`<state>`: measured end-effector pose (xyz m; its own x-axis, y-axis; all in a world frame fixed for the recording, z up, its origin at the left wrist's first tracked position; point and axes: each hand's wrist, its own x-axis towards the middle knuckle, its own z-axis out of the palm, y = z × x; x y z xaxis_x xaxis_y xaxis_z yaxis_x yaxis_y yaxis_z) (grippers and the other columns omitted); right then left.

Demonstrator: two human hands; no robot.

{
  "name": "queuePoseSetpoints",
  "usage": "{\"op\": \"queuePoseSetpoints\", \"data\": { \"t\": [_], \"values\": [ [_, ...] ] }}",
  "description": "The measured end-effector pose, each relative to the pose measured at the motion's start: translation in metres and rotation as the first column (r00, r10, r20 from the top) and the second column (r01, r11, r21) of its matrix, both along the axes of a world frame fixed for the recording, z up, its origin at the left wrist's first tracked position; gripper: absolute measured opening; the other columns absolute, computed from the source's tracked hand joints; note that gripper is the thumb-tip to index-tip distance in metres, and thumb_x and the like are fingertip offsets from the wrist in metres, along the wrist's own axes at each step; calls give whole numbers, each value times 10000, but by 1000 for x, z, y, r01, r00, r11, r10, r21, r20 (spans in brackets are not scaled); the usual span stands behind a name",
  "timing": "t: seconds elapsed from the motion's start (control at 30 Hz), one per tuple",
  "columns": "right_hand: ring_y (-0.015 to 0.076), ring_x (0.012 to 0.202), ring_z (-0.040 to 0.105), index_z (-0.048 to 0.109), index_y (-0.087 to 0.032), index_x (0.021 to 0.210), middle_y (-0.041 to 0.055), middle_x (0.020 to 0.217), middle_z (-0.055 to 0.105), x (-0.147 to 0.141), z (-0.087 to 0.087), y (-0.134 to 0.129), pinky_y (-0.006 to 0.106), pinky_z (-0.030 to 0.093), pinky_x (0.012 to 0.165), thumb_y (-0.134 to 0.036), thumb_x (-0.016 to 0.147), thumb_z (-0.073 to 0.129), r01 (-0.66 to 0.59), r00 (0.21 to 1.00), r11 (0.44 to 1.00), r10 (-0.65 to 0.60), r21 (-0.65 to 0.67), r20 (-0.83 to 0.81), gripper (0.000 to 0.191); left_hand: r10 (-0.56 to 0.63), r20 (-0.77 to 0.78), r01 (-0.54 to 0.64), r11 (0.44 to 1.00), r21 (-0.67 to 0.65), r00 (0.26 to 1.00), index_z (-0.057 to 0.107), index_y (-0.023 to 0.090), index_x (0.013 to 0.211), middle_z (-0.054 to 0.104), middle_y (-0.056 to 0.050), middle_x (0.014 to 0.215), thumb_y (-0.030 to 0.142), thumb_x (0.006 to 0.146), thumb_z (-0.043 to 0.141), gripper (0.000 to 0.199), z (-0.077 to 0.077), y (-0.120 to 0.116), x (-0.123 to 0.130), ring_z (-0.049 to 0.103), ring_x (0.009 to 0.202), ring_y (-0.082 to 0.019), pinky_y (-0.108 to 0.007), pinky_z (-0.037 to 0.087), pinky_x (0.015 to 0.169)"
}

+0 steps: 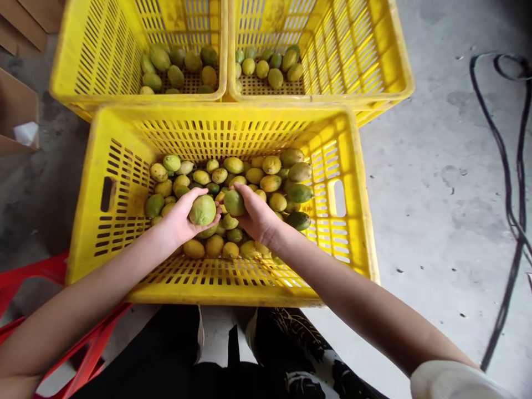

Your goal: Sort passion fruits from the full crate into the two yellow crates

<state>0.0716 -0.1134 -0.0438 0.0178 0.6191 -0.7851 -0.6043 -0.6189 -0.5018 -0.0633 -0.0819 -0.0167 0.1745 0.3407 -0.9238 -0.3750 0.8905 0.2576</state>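
My left hand [185, 216] is wrapped round a yellow-green lemon [203, 210], its round side facing up. A darker green lemon [234, 203] sits in the grip of my right hand [258, 216], a short way to the right. Both hands are inside the near yellow crate [224, 293], above many loose lemons that range from yellow to dark green. Yellow lemons [214, 245] lie close to the crate's front wall, and dark green ones [298, 193] along the right of the pile. The palms hide some of the fruit beneath.
Two more yellow crates, one at the back left [137, 98] and one at the back right [322, 98], hold lemons too. A red plastic stool [93, 346] stands at lower left, a cardboard box [16, 105] at far left. Black cable [505, 166] runs along the floor at right.
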Motion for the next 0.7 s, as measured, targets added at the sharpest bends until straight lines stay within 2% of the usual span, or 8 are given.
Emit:
{"op": "queuePoseSetpoints", "data": {
  "t": [0.13, 0.3, 0.4, 0.53, 0.7],
  "values": [
    [119, 654, 590, 547, -212, 885, -21, 772, 602, 1, 1, 2, 191, 491, 547, -247, 1001, 485, 47, 998, 998, -46, 29, -47, 136, -16, -78, 24, 994, 106, 997, 627, 140, 945, 700, -39, 808, 103, 900, 619, 59, 0, -2, 3, 688, 684, -139, -266, 629, 702],
    [123, 616, 586, 550, -202, 863, -13, 730, 585, 1, 2, 3, 192, 485, 507, -298, 996, 553, 37, 994, 999, -37, 2, -107, 164, 12, -85, -7, 998, 55, 996, 638, 149, 993, 699, -63, 792, 155, 902, 608, 96, 4, -1, 4, 689, 660, -167, -289, 631, 651],
    [98, 601, 591, 544, -192, 867, -25, 730, 598, -1, 5, 2, 175, 503, 535, -219, 946, 634, 38, 993, 999, -34, 33, -111, 124, -7, -124, 9, 1000, 20, 992, 643, 147, 999, 692, -71, 763, 203, 930, 560, 122, 4, 0, 3, 674, 608, -178, -284, 601, 583],
    [87, 617, 611, 510, -195, 899, -38, 757, 620, -3, 10, 1, 187, 559, 596, -111, 892, 676, 75, 996, 996, -72, 44, -58, 187, -24, -136, 27, 999, 18, 990, 629, 147, 951, 676, -54, 723, 222, 980, 474, 175, 2, 0, 2, 653, 561, -167, -260, 554, 547],
    [105, 628, 614, 538, -191, 902, -17, 738, 632, -1, 7, 1, 195, 537, 561, -216, 942, 640, 18, 998, 1000, -18, -1, -57, 112, 5, -137, -4, 1000, 2, 991, 622, 146, 958, 668, -56, 698, 178, 971, 402, 222, 2, -1, 3, 649, 552, -175, -261, 547, 538]
  ]
}}
